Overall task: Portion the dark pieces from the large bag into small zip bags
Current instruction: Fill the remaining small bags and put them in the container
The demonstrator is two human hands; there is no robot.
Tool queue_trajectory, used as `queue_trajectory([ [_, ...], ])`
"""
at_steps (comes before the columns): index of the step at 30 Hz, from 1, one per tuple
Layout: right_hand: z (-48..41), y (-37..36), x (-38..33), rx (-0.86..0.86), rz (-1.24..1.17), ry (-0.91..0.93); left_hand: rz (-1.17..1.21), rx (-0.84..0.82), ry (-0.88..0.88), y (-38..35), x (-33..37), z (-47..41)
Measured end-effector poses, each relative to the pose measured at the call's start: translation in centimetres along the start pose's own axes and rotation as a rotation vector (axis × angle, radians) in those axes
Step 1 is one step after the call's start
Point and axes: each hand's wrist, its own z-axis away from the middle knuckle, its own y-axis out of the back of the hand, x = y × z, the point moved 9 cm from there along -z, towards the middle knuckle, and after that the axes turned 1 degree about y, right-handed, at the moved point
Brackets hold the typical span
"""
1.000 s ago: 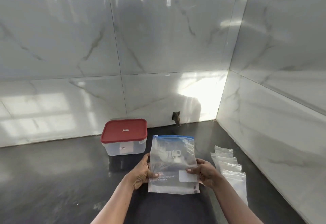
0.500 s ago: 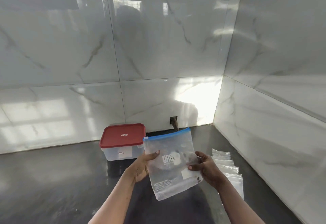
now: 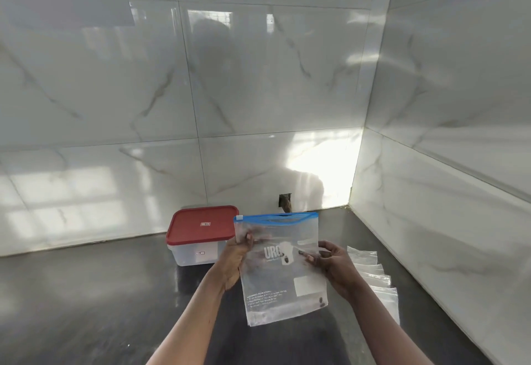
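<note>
The large bag [image 3: 275,284] is clear plastic with a blue zip strip along its top and white lettering, held upright above the dark surface [image 3: 86,292]. The left hand [image 3: 234,261] pinches its left edge, and the right hand [image 3: 334,267] grips its right edge. A few dark pieces [image 3: 321,303] sit in its lower right corner. Small zip bags [image 3: 373,275] lie overlapped to the right; a container [image 3: 198,249] with a red lid [image 3: 201,225] stands behind, contents unclear

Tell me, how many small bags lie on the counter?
4 small bags, overlapping in a row from back to front, just right of the right hand; others may be hidden under them.
</note>
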Motion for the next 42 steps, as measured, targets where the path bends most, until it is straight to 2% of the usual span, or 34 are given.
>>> queue_trajectory([
  [4,0.1,-0.9,-1.3,-0.033,-0.004,0.006,-0.073,-0.023,-0.01,-0.2,0.7,0.3],
  [12,0.4,0.3,-4.5,0.235,0.076,0.188,-0.179,-0.049,-0.058,-1.6,2.1,0.7],
  [17,1.2,-0.3,-5.6,0.235,0.077,0.262,-0.225,0.038,-0.092,-1.1,3.2,0.7],
  [20,1.4,-1.2,-6.6,0.188,0.12,0.31,-0.492,0.319,-0.22,0.5,5.2,0.3],
  [23,1.3,-2.3,-7.0,0.156,0.15,0.355,-0.872,0.481,-0.618,-2.0,9.1,1.9],
  [25,1.1,-3.0,-6.8,0.152,0.165,0.374,-1.198,0.491,-0.827,-5.8,10.6,3.2],
  [28,1.0,-4.2,-6.3,0.136,0.219,0.408,-1.46,0.348,-0.859,-10.7,10.8,3.3],
  [31,0.9,-4.8,-5.7,0.122,0.283,0.416,-1.43,0.344,-0.835,-11.6,11.0,3.0],
  [34,0.8,-4.6,-4.6,0.064,0.404,0.353,-1.366,0.375,-0.895,-11.4,11.9,3.0],
  [39,0.5,-3.1,-3.6,0.093,0.622,0.317,-1.305,0.265,-0.965,-11.3,11.0,2.2],
  [42,0.3,-3.4,-2.3,0.011,0.791,0.246,-1.28,0.23,-0.986,-11.5,10.7,2.1],
])
